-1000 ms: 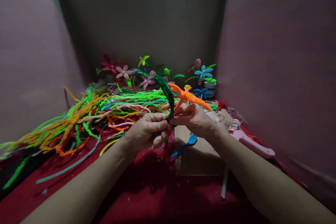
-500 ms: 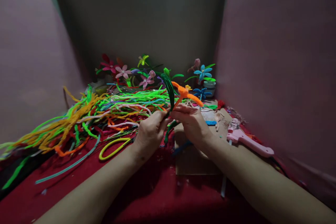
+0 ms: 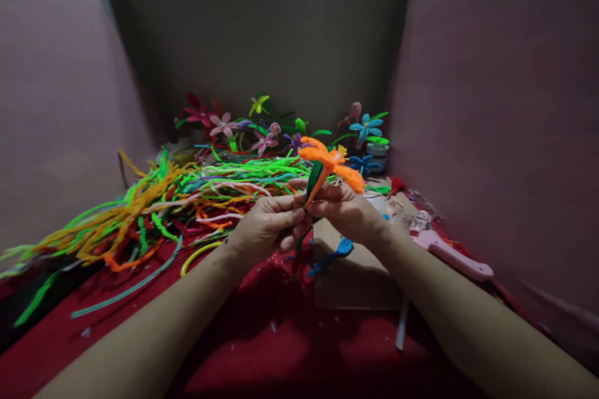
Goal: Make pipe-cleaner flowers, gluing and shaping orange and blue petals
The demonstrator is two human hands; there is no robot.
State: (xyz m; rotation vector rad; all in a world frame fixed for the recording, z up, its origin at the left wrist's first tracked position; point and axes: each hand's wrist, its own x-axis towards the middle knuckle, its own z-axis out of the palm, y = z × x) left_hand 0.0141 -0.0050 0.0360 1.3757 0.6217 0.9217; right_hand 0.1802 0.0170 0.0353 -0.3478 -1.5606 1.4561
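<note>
Both your hands meet on the stem of an orange flower (image 3: 330, 162), your left grip (image 3: 264, 227) and right grip (image 3: 349, 212) pinching it from either side, with a dark green leaf (image 3: 314, 182) standing along the stem's left. To your left spreads a tangle of fuzzy stems (image 3: 116, 212); a yellow loop (image 3: 201, 252) shows beside your left forearm. Below your right wrist, a blue piece (image 3: 345, 246) lies on cardboard (image 3: 355, 290) over red cloth (image 3: 262, 349). A pink glue gun (image 3: 449, 252) lies beyond your right forearm. Finished-looking flowers (image 3: 223, 124) line the back.
</note>
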